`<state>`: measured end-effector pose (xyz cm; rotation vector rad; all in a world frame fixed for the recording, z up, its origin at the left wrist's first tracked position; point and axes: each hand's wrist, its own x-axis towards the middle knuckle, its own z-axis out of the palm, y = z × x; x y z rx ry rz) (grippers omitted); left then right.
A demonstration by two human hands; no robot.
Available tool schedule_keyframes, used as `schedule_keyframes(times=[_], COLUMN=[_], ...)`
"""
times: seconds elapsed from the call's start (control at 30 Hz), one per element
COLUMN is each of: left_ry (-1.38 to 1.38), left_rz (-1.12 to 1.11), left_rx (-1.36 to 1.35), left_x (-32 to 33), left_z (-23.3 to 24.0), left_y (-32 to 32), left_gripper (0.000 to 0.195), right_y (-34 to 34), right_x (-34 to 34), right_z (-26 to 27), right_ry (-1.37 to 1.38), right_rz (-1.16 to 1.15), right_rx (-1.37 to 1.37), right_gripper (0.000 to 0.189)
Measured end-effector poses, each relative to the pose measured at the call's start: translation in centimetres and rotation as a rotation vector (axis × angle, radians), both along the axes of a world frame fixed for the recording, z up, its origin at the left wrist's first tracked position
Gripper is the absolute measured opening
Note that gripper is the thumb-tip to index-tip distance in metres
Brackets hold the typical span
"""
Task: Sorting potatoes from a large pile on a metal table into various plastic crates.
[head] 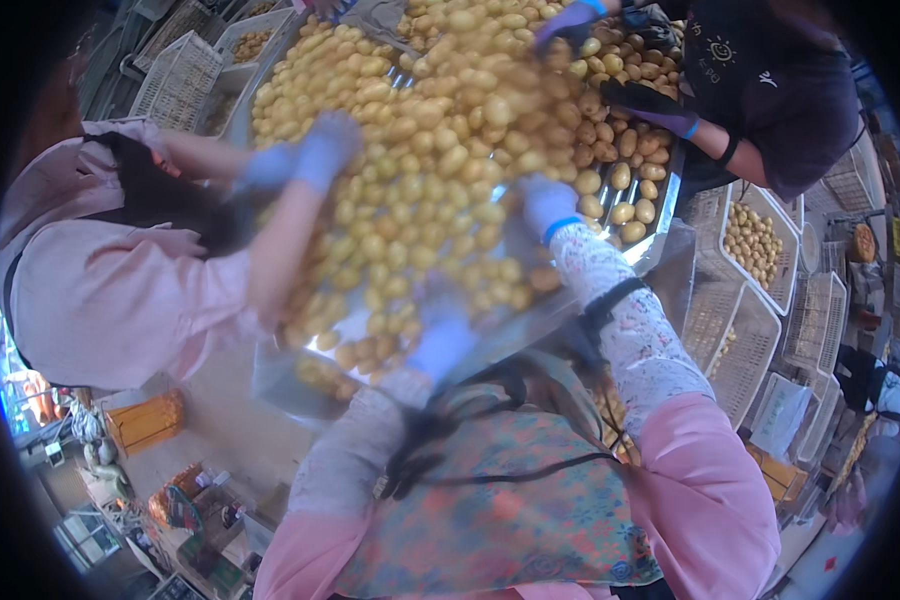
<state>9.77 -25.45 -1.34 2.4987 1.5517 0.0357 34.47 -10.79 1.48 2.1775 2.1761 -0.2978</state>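
Note:
Many yellow potatoes (397,217) lie heaped on a metal sorting table (521,322) in front of me. My left hand (442,330), in a pale violet-blue glove, is over the potatoes at the near edge. Motion blur hides its fingers. My right hand (546,201), in a similar glove with a blue cuff, reaches farther in, against the right side of the heap. Its fingertips are lost among the potatoes, so I cannot tell whether it grips one. Browner potatoes (607,139) lie on the slatted right side of the table, beyond my right hand.
A co-worker's gloved hands (322,150) work at the left of the heap. Another person's dark-gloved hand (649,109) reaches in from the right. White plastic crates (750,330) stand at the right, some with potatoes; more crates (180,82) stand at the far left.

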Motion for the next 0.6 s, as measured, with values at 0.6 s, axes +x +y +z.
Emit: schedule_keyframes(times=[0.6], left_ry=[0.083], left_rz=[0.197], left_rx=[0.276], left_x=[-4.7], left_z=[-0.2], left_y=[17.1], left_gripper=[0.025], right_y=[-18.3], right_x=[3.4], right_z=[1.6], right_ry=[2.859], right_rz=[-0.62], right_rx=[-0.308], right_gripper=[0.05])
